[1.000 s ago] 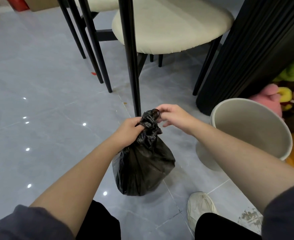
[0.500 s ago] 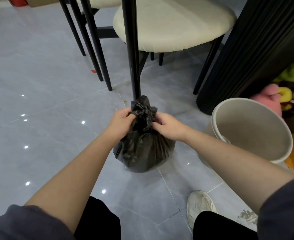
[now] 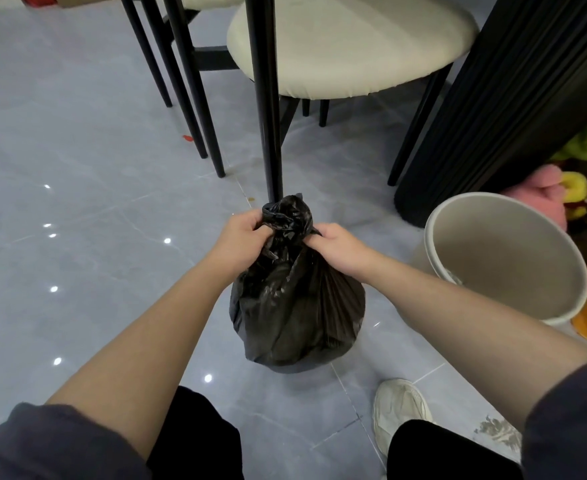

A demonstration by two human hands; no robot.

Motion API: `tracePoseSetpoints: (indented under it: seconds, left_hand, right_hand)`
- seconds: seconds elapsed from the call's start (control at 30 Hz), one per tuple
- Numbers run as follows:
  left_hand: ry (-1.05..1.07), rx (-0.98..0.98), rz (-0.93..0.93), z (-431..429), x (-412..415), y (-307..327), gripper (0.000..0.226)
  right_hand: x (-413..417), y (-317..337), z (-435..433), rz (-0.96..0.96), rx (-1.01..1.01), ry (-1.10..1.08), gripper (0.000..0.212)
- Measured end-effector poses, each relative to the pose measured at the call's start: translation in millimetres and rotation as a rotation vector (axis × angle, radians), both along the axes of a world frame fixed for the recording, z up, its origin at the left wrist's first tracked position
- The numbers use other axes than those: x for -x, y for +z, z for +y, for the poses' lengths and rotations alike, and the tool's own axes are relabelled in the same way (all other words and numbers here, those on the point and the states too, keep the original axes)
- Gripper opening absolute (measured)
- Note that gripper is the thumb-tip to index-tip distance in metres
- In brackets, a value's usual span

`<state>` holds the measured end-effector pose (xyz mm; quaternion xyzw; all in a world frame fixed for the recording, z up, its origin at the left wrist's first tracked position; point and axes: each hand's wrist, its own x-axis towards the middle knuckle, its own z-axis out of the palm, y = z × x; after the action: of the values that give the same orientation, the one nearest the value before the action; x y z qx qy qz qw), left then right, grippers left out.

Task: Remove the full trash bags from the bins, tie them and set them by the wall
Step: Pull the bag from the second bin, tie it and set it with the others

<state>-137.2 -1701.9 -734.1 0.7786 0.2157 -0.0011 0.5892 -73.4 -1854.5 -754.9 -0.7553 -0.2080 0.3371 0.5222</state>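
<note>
Black trash bag point(image 3: 295, 306) on grey floor tile point(image 3: 77, 271), left hand point(image 3: 240, 239) and right hand point(image 3: 337, 245) both gripping its bunched neck, white bin point(image 3: 513, 258) just right of bag, chair leg point(image 3: 268, 98) directly behind bag, no legible writing

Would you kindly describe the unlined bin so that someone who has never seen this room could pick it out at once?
Find the black ribbed column on the right of the grey tiled floor. In front of its foot stands the bin, with bright plush toys behind and the black trash bag to its left. It alone is pale, round and open-topped, with no liner inside.
</note>
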Motion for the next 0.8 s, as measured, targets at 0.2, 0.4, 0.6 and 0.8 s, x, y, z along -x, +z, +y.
tracePoseSetpoints:
  seconds: [0.2, 0.4, 0.6, 0.8]
  left_hand:
    - [-0.004, 0.009, -0.068, 0.2, 0.4, 3.5, 0.024]
    - [0.051, 0.021, -0.087, 2.6, 1.1, 2.1, 0.021]
    - [0.081, 0.239, -0.058, -0.8, 0.4, 1.9, 0.018]
    - [0.043, 0.177, -0.003, 12.4, 8.9, 0.6, 0.017]
  right_hand:
    - [12.7, 7.0, 10.9, 0.037, 0.029, -0.074, 0.029]
    - [16.7, 5.1, 8.4, 0.271, 0.069, 0.135, 0.031]
    - [20.9, -4.9, 9.7, 0.315, -0.005, 0.027, 0.014]
    - [21.6, 0.4, 18.7, 0.418, -0.043, -0.174, 0.014]
